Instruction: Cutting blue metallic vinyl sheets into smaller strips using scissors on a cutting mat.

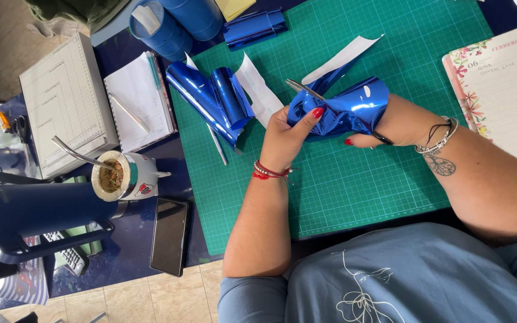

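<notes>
1. The left hand (pixel 287 134) pinches a curled sheet of shiny blue foil (pixel 345 110), above the green gridded cutting mat (pixel 390 173).
2. The right hand (pixel 390 125) is clamped on scissors (pixel 306 90), whose blades point to 10 o'clock.
3. Cutting appears underway; the next snip needs the foil held taut.
4. More foil curls (pixel 213 98) lie at 9 o'clock.

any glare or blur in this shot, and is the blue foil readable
Head view: sharp overall, even daylight, soft shadows on the green cutting mat. The shiny blue foil between the left hand and right hand throws bright white glare spots, hiding some creases. Straight edges bow slightly near the frame borders.
</notes>
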